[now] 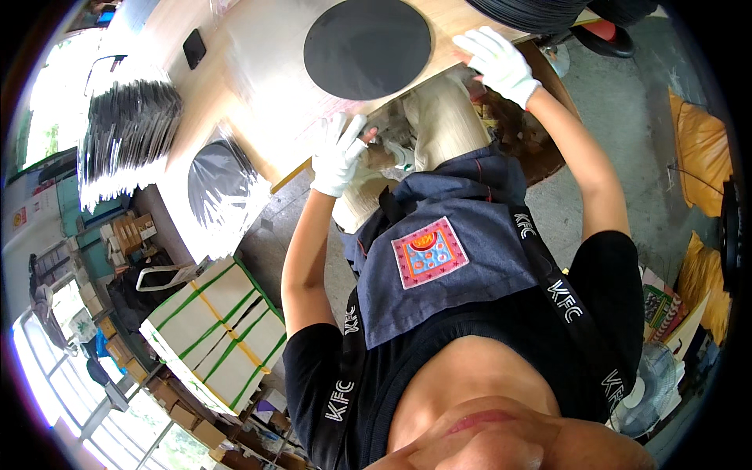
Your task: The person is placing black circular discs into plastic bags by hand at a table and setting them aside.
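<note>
A flat black round disc (368, 48) lies on the light wooden table (270, 149) in front of me. My left hand (338, 153), in a white glove with the thumb tip bare, is at the table's near edge, below and left of the disc. Its fingers are spread and nothing shows in them. To the right of the disc, my right hand (501, 66), also white-gloved, reaches over the table edge with fingers stretched out and holds nothing. Shiny clear plastic film (262, 59) covers the tabletop left of the disc.
A tall pile of plastic-wrapped black pieces (129, 133) stands at the left, beside a bagged black disc (223, 176). A phone (194, 48) lies behind them. Several black discs are stacked (533, 9) at the far right. Strapped white boxes (215, 333) and a fan (650, 388) stand around me.
</note>
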`<state>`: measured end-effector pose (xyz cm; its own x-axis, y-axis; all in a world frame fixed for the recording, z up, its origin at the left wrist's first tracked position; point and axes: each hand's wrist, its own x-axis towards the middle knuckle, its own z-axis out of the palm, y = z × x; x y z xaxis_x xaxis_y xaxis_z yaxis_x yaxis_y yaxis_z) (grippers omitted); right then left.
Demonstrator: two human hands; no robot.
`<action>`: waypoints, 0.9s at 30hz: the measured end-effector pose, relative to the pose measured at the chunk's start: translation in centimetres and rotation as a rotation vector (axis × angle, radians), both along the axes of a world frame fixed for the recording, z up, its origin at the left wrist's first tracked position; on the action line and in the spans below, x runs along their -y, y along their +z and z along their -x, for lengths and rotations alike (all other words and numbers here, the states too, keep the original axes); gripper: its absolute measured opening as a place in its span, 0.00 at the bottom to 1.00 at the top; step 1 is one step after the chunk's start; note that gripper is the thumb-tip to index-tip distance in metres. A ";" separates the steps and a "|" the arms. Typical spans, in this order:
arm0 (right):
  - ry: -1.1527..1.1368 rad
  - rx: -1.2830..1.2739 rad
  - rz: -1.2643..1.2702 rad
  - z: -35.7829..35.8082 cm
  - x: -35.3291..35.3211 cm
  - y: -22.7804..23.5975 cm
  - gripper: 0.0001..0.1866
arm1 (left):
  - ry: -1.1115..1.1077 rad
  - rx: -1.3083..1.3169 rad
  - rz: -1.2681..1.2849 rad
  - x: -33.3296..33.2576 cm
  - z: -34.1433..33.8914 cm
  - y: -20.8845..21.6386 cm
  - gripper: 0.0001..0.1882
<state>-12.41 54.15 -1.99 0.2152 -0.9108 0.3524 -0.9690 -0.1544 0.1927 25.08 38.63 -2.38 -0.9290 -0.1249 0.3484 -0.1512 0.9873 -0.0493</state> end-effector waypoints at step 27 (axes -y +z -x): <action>-0.335 0.638 0.204 -10.1 1.2 1.9 0.19 | 0.884 -1.489 -2.149 -8.7 -0.9 -3.4 0.14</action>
